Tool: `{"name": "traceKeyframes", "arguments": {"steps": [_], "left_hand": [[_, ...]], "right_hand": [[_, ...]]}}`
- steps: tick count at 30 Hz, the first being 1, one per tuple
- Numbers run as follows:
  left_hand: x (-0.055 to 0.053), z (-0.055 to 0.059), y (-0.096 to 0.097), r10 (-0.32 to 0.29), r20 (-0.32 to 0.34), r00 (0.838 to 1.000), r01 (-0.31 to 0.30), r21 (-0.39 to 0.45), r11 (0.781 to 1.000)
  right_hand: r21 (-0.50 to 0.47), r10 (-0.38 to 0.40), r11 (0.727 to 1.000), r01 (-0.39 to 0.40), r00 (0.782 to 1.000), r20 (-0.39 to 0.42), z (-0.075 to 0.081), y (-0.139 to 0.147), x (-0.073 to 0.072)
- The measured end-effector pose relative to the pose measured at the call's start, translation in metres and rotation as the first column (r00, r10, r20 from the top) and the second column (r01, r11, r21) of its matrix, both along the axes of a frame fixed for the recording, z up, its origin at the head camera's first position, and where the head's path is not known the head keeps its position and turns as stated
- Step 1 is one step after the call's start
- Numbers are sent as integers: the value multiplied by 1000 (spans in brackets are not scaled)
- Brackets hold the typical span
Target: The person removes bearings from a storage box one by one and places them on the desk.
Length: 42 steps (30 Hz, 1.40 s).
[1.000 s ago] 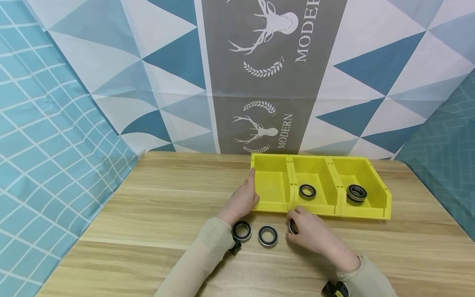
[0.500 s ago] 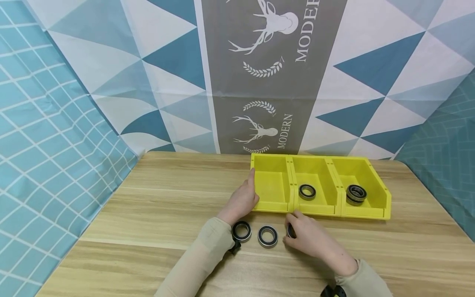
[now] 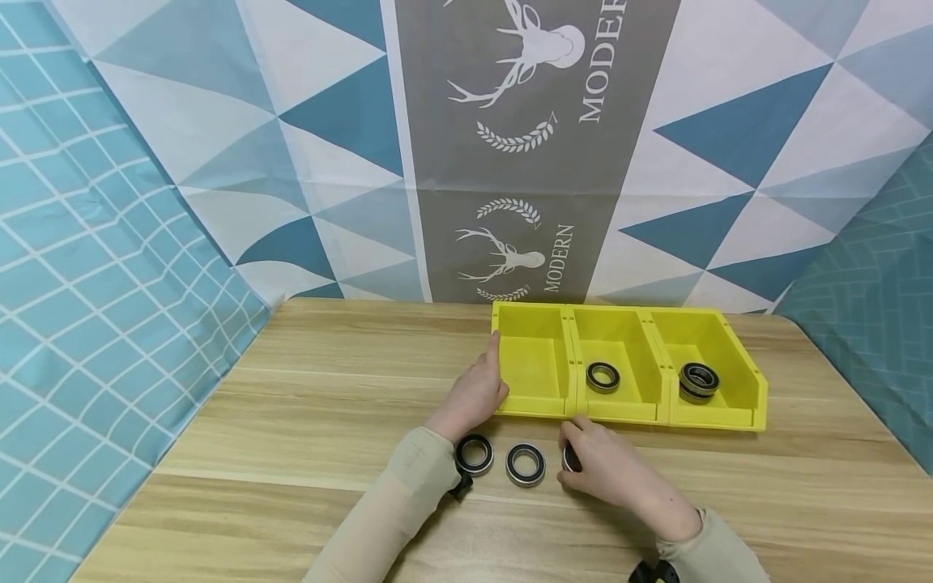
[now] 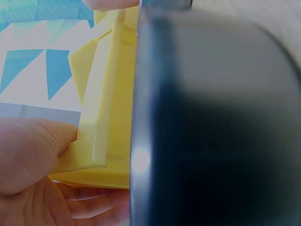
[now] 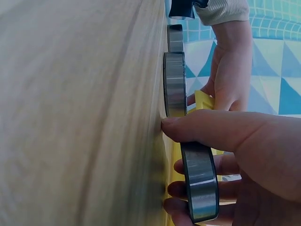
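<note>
My left hand holds the left side of a yellow storage bin. In the left wrist view its thumb lies at the bin's edge and several fingers are underneath. In front of the bins, my right hand grips a ball bearing between thumb and fingers, low over the tabletop. The head view shows only a sliver of that bearing. Two more bearings lie flat to its left: a middle bearing and a left bearing beside my left wrist.
Joined to the left bin are a middle bin with one bearing and a right bin with stacked bearings. The wooden table meets a patterned cloth backdrop. A dark blurred object fills much of the left wrist view.
My right hand has shifted slightly left and toward me with the bearing, then stayed nearly still. The left hand and the bins have not visibly moved.
</note>
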<state>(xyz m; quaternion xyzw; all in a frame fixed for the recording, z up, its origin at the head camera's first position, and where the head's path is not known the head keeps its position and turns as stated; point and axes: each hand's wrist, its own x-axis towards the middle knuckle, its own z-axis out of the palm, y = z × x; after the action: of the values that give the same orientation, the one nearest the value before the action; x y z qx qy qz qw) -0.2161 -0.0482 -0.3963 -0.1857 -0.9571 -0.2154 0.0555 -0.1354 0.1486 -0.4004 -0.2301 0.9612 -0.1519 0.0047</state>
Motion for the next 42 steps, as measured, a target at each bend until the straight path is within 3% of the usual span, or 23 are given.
{"name": "traceKeyframes", "arguments": {"steps": [12,21,35,42], "left_hand": [[-1,-1,0,2,15,1000,-2,0,1000],[-1,-1,0,-3,7,1000,3,2,1000],[-4,-4,-1,-5,9,1000,5,10,1000],[-1,-2,0,-10,6,1000,10,12,1000]], "right_hand": [[5,18,1000,-18,1000,15,3,1,5],[110,63,992,-55,996,-62,0,0,8],[87,135,988,-126,986,-103,-4,2,5],[92,89,992,-81,992,-87,-2,-1,9]]}}
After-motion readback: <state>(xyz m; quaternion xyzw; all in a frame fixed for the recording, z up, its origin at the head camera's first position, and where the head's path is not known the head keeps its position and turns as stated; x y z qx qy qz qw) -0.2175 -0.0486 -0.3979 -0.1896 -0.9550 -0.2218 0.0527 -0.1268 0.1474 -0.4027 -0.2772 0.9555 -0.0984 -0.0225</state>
